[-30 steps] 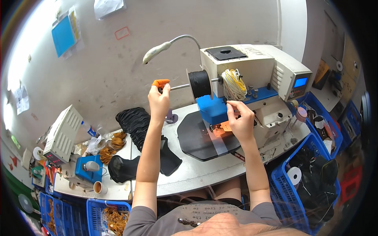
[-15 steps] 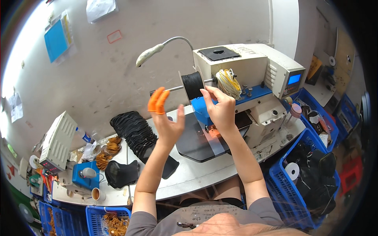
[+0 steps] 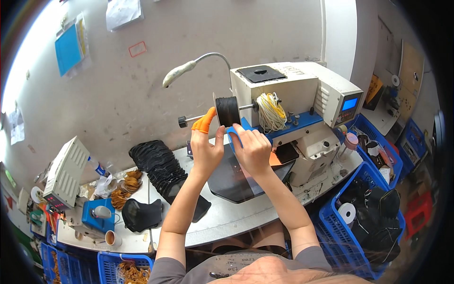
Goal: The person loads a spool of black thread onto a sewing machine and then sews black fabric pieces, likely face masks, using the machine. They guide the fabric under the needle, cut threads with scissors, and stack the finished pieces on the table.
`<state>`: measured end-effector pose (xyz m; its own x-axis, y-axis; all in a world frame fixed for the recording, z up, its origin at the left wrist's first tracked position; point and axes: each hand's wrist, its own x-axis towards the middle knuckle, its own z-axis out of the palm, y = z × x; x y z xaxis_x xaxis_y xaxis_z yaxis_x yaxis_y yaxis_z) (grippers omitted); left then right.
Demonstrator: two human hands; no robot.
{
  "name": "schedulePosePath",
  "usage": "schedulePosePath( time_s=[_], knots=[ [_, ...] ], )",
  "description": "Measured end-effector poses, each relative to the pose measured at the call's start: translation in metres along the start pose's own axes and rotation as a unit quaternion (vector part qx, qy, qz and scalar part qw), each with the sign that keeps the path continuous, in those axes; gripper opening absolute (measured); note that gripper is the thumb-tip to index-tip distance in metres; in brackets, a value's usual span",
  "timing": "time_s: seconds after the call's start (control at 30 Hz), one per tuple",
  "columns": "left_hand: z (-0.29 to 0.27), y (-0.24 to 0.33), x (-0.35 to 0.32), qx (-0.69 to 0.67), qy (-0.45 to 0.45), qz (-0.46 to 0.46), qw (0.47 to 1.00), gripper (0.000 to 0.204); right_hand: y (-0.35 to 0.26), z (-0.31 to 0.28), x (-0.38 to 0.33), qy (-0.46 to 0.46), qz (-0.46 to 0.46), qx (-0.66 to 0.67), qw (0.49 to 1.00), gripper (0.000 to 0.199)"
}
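From my spot I see the black thread spool point(image 3: 228, 112) up on a thin metal rod point(image 3: 194, 119) by the big sewing machine point(image 3: 276, 87), high over the worktop point(image 3: 231, 220), just past the fingertips of both hands. The rod goes longways thru the spool, almost flat, w/ its black knob point(image 3: 182, 122) out on the L & its other end at the machine. L hand point(image 3: 207, 154) looks nearest, its orange finger covers point(image 3: 204, 124) at the spool's L rim, while R hand point(image 3: 255, 152) has bent fingers just under the spool's R side; can't tell if either is grasping it, tbh.
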<state>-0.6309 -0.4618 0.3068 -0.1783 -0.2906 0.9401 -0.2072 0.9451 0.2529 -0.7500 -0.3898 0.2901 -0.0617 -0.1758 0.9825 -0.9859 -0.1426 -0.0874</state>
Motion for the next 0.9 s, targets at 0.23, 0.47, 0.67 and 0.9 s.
schedulePosePath(
  time_s=[0.23,0.47,0.67,0.9],
  knots=[
    [0.001,-0.001,-0.001,0.011,0.001,0.003,1.000,0.043,0.005,0.013,-0.001,0.009,0.015,0.013,1.000,0.009],
    [-0.001,0.019,-0.028,-0.039,0.063,-0.092,0.993,0.030,-0.010,-0.017,-0.009,-0.118,0.417,0.444,0.784,0.005],
    [-0.013,0.026,-0.063,-0.110,-0.046,-0.113,0.986,0.026,-0.002,-0.031,-0.007,-0.157,0.515,0.599,0.592,0.009],
    [-0.008,0.033,-0.052,-0.051,-0.035,-0.095,0.994,0.014,0.002,-0.030,-0.011,-0.182,0.499,0.569,0.627,0.009]
  ],
)
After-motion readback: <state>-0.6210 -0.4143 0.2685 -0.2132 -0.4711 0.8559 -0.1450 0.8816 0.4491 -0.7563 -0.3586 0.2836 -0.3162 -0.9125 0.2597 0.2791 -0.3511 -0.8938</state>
